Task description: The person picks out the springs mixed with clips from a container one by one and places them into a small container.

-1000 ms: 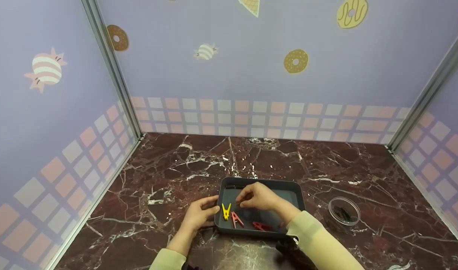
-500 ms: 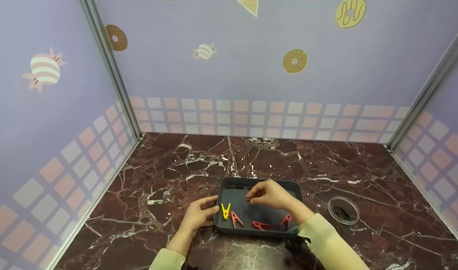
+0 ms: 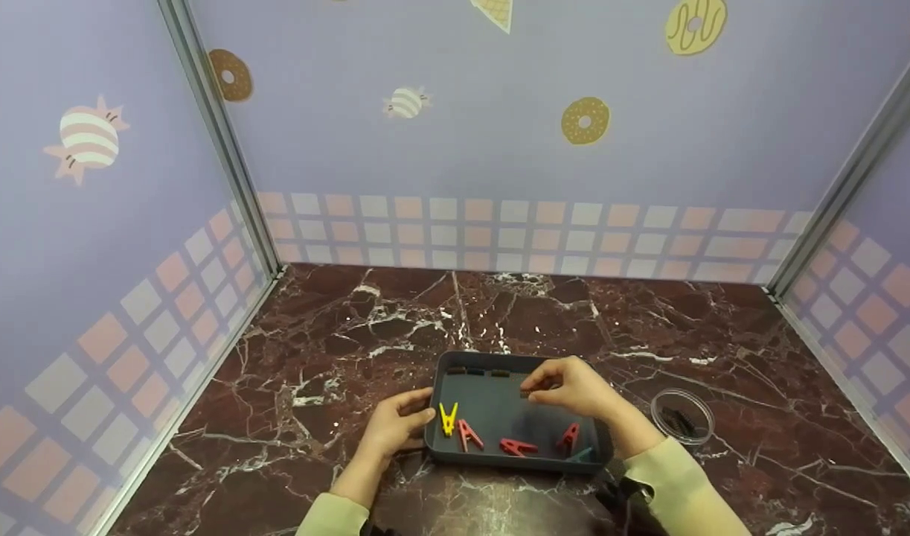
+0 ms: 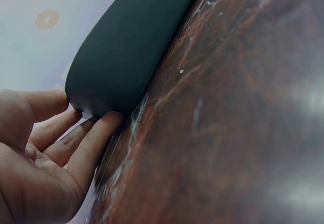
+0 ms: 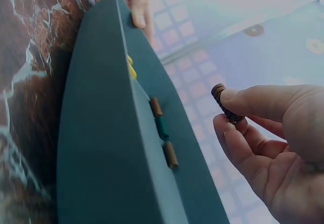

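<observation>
A dark grey rectangular tray [image 3: 492, 417] rests on the marbled table. My left hand [image 3: 396, 424] holds its left end, thumb over the rim and fingers against the outer wall. Above the tray's right half, my right hand [image 3: 570, 387] pinches a small dark coil spring [image 5: 220, 100] between thumb and fingertips. Along the tray's back wall lie a brown spring [image 5: 156, 106], a dark green one [image 5: 162, 127] and another brown one [image 5: 171, 154] in a row. In the tray's front part are a yellow clothespin [image 3: 448, 420], several red clothespins [image 3: 517, 447] and a teal piece [image 3: 580, 454], partly in shadow.
Right of the tray stands a round clear plastic tub [image 3: 683, 418] with more dark springs inside. The marbled table [image 3: 335, 357] extends behind and beside the tray. Patterned lilac panels [image 3: 499, 149] enclose the back and both sides.
My right hand has moved to the right over the tray with the spring, uncovering the row along the back and the right-hand clothespins. The left hand stays on the tray.
</observation>
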The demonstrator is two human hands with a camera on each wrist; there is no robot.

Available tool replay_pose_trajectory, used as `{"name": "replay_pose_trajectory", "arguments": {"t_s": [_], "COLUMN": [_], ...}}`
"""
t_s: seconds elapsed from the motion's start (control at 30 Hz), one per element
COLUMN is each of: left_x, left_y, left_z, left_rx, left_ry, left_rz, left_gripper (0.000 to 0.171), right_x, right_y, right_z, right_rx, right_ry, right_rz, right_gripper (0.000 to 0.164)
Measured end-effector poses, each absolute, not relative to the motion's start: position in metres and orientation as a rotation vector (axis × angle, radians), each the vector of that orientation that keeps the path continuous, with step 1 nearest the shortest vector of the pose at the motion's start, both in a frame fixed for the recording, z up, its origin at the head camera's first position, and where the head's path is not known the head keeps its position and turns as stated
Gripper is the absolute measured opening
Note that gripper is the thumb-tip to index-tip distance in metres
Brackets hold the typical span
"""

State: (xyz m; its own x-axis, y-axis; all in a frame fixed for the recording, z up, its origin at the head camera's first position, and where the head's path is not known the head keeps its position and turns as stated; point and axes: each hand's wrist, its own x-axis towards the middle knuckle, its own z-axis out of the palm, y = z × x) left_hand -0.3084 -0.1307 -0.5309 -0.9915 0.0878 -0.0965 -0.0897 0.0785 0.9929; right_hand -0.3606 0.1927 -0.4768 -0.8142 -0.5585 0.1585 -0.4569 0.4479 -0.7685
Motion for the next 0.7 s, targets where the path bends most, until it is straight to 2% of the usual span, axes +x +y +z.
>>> {"name": "replay_pose_trajectory", "arguments": {"t_s": [0.7], "left_x": [-0.309], "left_y": [-0.130], "left_z": [-0.531], "left_rx": [-0.028], "left_ry": [2.219], "left_rz": [2.017], "left_gripper": [0.049], "right_x": [-0.332], "right_y": [0.290], "right_z": [-0.460], "right_rx": [-0.642], "right_ry": [2.679], "right_rz": [-1.419], "right_gripper": [0.021]}}
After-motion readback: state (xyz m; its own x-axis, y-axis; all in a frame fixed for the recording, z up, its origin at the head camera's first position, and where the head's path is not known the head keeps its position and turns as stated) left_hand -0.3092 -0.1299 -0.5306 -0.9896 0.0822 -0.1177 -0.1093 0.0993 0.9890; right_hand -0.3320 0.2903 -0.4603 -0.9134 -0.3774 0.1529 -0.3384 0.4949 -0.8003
